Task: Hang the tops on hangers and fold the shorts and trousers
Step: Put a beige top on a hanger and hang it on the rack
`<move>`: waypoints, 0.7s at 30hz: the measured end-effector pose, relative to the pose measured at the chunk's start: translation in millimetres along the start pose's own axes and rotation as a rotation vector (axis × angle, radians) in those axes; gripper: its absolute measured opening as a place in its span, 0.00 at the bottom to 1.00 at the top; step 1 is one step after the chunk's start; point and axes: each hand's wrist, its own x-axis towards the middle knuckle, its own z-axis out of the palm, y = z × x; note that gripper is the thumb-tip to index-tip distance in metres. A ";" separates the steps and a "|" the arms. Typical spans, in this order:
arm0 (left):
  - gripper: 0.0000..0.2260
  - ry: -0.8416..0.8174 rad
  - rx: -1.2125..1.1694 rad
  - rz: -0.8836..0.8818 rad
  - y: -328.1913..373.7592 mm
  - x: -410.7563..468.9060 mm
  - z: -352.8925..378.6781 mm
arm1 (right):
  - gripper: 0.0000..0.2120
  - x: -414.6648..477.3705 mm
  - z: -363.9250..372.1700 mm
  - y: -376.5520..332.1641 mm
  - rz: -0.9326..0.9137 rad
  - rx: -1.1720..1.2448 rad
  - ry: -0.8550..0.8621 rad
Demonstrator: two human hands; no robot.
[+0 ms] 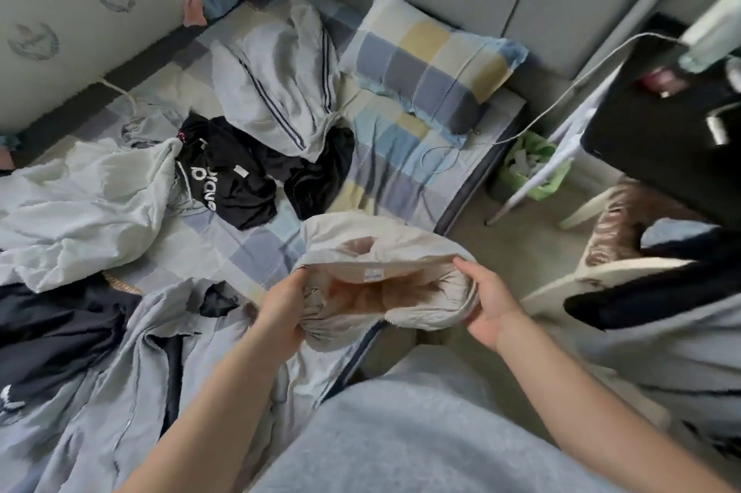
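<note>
Cream fabric, a light garment (385, 252) with a small white label at its inner waistband or neckline, is stretched between both hands over the near edge of the checked bed sheet (401, 168). The left hand (280, 312) is clenched on a bunched fold at the garment's left end; the right hand (487, 302) grips the right end, thumb on top. Beyond lie a black printed top (228, 184), grey striped trousers (280, 91) and a checked pillow (433, 63).
</note>
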 end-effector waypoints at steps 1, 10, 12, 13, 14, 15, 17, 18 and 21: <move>0.11 -0.032 0.049 -0.004 -6.8 -2.8 10.1 | 0.12 -9.5 -15.9 4.9 -0.018 0.029 0.039; 0.10 -0.420 0.524 0.010 -74.1 -57.8 144.5 | 0.15 -109.7 -171.4 31.9 -0.197 0.362 0.425; 0.09 -0.492 0.591 0.015 -93.1 -77.6 180.8 | 0.15 -136.8 -211.8 35.9 -0.241 0.421 0.506; 0.08 -0.521 0.622 0.020 -103.8 -88.1 200.0 | 0.13 -150.7 -233.6 37.2 -0.265 0.453 0.540; 0.08 -0.553 0.644 0.023 -115.9 -99.6 220.0 | 0.11 -165.2 -255.8 38.1 -0.292 0.489 0.555; 0.09 -0.592 0.656 0.022 -128.5 -111.3 240.5 | 0.10 -179.2 -278.8 38.7 -0.321 0.527 0.554; 0.10 -0.663 0.659 0.016 -154.7 -137.9 281.8 | 0.11 -207.6 -326.0 38.7 -0.371 0.583 0.553; 0.10 -0.684 0.661 0.012 -168.1 -153.4 302.8 | 0.14 -223.4 -349.7 37.7 -0.393 0.600 0.558; 0.08 -0.765 0.647 0.006 -205.2 -203.6 364.8 | 0.21 -267.5 -418.9 30.8 -0.457 0.624 0.571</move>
